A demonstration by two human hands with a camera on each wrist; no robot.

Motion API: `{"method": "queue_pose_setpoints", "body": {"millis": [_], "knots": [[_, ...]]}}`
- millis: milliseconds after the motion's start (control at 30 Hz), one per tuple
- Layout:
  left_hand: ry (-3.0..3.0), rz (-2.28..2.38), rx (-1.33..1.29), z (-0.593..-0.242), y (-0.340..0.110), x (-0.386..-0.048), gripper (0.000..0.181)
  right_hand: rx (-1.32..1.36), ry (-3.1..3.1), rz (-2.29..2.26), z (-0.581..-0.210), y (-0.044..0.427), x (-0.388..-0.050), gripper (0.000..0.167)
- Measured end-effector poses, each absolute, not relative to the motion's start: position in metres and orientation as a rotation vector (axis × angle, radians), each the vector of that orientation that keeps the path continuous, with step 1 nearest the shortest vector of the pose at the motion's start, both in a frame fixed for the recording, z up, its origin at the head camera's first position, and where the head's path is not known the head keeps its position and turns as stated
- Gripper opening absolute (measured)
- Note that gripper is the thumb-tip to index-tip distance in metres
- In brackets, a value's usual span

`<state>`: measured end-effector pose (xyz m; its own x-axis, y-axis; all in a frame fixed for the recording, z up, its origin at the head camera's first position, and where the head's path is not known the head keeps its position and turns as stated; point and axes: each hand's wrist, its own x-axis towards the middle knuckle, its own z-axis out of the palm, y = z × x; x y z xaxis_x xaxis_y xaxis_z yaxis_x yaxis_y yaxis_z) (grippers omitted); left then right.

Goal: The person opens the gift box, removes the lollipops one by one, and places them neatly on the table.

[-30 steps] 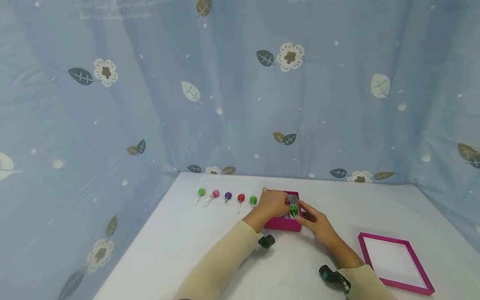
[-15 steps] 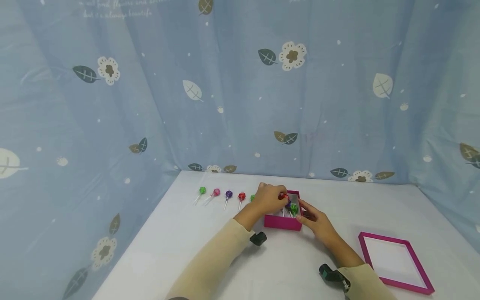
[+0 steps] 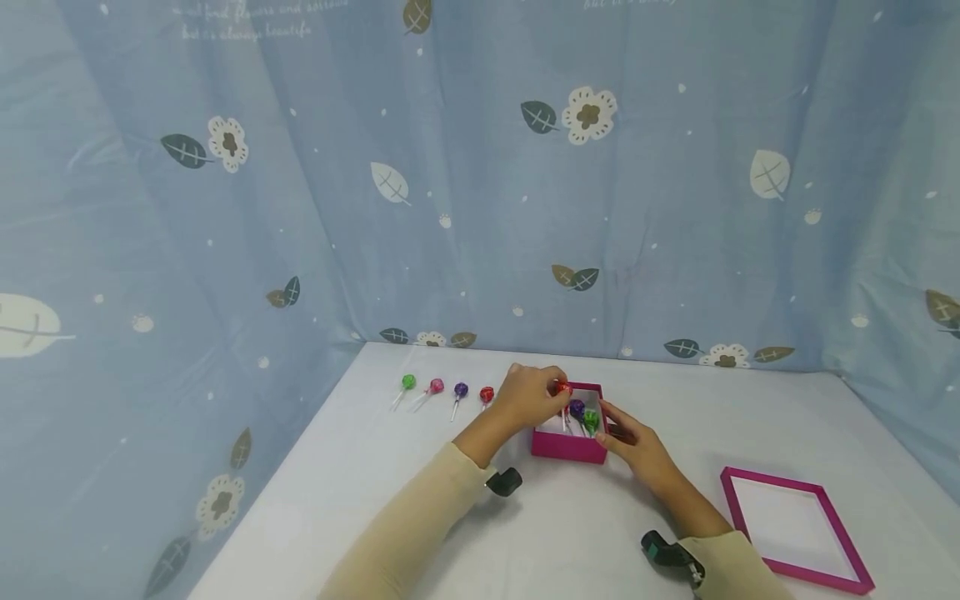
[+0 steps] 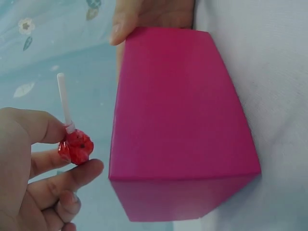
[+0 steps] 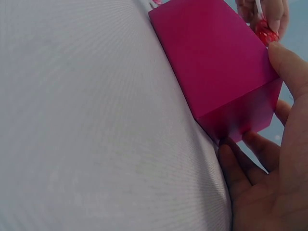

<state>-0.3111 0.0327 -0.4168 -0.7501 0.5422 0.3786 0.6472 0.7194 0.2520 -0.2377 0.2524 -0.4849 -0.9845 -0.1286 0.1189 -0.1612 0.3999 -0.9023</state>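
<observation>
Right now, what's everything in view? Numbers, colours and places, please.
Box: one, magenta, on the table
Frame: one, magenta, on the table's right
Loose lollipops: four visible, green, pink, purple, red, left of the box
Boxed lollipops: at least two, purple, green, inside the box
Held lollipop: one, red, above the box
Table: one, white, under the box
Cloth: count unclear, blue with leaves and flowers, behind the table
Wrist devices: two, dark, one per arm
Sleeves: two, beige, on the forearms
Left hand: one, pinching the held lollipop
Right hand: one, touching the box's right side

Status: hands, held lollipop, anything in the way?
Left hand pinching red lollipop above box. Right hand against box's right side. Purple lollipop, green lollipop inside; no blockage seen.
</observation>
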Motion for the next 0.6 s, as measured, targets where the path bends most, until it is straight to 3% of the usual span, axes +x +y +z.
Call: {"method": "queue_pose_setpoints", "body": {"millis": [200, 600], "knots": [[-2.645, -0.511, -0.948, -0.415, 0.022, -0.302, 0.025, 0.274, -2.605, 1.687, -0.501, 0.258, -0.245, 0.067], [-2.608, -0.541, -0.974, -0.429, -0.017, -0.294, 0.022, 0.278, -2.613, 1.685, -0.498, 0.26, -0.246, 0.067]]}}
